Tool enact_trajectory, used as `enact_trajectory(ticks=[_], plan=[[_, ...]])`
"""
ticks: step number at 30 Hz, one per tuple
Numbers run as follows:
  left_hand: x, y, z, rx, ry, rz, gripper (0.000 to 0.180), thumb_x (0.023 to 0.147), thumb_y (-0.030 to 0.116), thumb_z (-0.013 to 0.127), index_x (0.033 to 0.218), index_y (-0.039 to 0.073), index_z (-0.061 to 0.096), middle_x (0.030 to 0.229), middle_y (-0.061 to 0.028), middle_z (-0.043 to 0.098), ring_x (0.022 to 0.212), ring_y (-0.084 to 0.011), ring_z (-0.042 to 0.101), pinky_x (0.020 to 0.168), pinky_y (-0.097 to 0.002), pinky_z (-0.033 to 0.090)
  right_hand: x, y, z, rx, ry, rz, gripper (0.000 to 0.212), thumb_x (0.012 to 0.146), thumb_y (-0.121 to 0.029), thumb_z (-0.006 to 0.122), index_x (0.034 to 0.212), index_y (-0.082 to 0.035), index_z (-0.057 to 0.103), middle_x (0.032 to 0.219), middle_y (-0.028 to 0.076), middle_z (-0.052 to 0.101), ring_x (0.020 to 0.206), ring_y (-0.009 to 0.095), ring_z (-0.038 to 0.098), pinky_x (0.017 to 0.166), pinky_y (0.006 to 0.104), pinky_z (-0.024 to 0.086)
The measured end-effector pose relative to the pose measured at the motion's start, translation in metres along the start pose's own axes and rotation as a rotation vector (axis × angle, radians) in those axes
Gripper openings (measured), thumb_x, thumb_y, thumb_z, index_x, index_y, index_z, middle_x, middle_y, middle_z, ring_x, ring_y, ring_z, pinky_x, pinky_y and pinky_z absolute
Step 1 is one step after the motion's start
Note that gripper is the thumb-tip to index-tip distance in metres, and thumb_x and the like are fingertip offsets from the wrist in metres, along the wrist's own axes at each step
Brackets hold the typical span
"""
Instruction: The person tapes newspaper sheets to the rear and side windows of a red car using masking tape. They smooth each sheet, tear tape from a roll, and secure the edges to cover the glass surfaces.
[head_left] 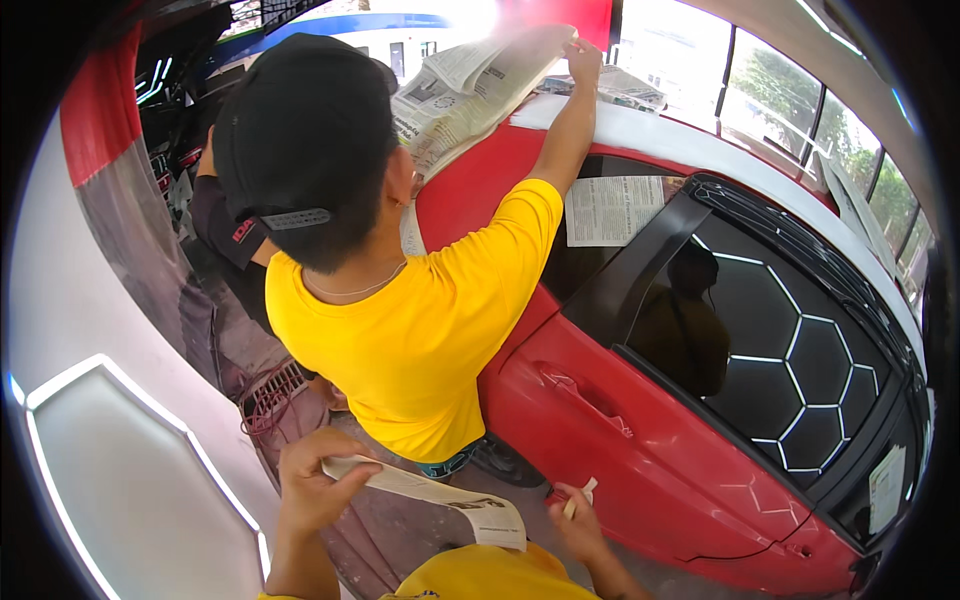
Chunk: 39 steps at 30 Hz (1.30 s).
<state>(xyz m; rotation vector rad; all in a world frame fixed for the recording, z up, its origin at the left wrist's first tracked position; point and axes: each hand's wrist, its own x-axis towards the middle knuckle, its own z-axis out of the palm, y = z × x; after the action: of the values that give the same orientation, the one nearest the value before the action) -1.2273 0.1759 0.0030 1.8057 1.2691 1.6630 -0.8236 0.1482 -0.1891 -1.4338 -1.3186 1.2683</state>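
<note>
**Glossy red car (680, 470), newspaper on roof and glass**

Car fills the right side; its ends are cut off or lost at the dark fisheye rim. Co-worker in yellow T-shirt and black cap (400, 320) stands against it, blocking part of the roof. One raised arm holds the edge of a big creased newspaper sheet (470, 90); the other hand is hidden. Second person in a dark top (225, 215) mostly hidden behind.

Small rectangular newspaper sheet (612, 212) on the dark side glass. Long narrow newspaper strip (420, 485) low centre, between the wearer's hands, free end drooping, apart from the right hand.

Left hand (315, 485): thumb and fingers pinching the strip's near end. Right hand (578, 525): fingers closed on a small pale flat piece (581, 497); can't tell what it is.

Writing: fine print on both sheets, mostly too small to read; bold dark letters on the strip; red lettering on the dark sleeve, partly covered.
</note>
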Motion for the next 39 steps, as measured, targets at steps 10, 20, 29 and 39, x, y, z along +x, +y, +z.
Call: enact_trajectory(ticks=[10,20,29,39], plan=[[0.051,-0.030,0.037,-0.044,-0.775,-0.016,0.023,0.086,0.011,0.092,0.104,0.006,0.080,0.095,-0.0091,0.081,0.088,-0.0251,0.077,0.078,-0.0341,0.058,0.117,-0.033,-0.008,1.368,0.351,0.092,0.027,0.110,-0.030,0.056,0.134,-0.020,0.058,0.101,0.007,0.068,0.081,0.021,0.064,0.076,0.0423,0.054],[0.053,-0.072,0.044,-0.223,-0.913,-0.103,0.025,0.091,0.014,0.089,0.112,0.007,0.079,0.106,-0.0105,0.080,0.094,-0.0281,0.076,0.084,-0.0369,0.059,0.146,-0.068,-0.023,1.268,0.500,-0.073,0.027,0.105,-0.031,0.066,0.127,-0.017,0.065,0.111,0.007,0.069,0.096,0.021,0.067,0.082,0.0370,0.057],[0.091,-0.125,-0.018,-0.245,-1.188,0.058,0.023,0.093,0.017,0.088,0.112,0.008,0.079,0.107,-0.0094,0.080,0.098,-0.0276,0.076,0.087,-0.0363,0.059,0.185,-0.012,0.000,1.412,0.899,-0.043,0.028,0.102,-0.035,0.071,0.110,-0.013,0.057,0.102,0.004,0.063,0.090,0.020,0.062,0.080,0.0416,0.054],[0.096,-0.161,-0.109,-0.258,-1.310,-0.019,0.023,0.092,0.017,0.089,0.110,0.006,0.080,0.107,-0.0090,0.081,0.098,-0.0235,0.077,0.087,-0.0353,0.059,0.196,-0.025,0.034,1.398,1.174,-0.035,0.036,0.100,-0.035,0.073,0.125,-0.014,0.057,0.117,0.005,0.056,0.092,0.022,0.060,0.075,0.0405,0.055]])
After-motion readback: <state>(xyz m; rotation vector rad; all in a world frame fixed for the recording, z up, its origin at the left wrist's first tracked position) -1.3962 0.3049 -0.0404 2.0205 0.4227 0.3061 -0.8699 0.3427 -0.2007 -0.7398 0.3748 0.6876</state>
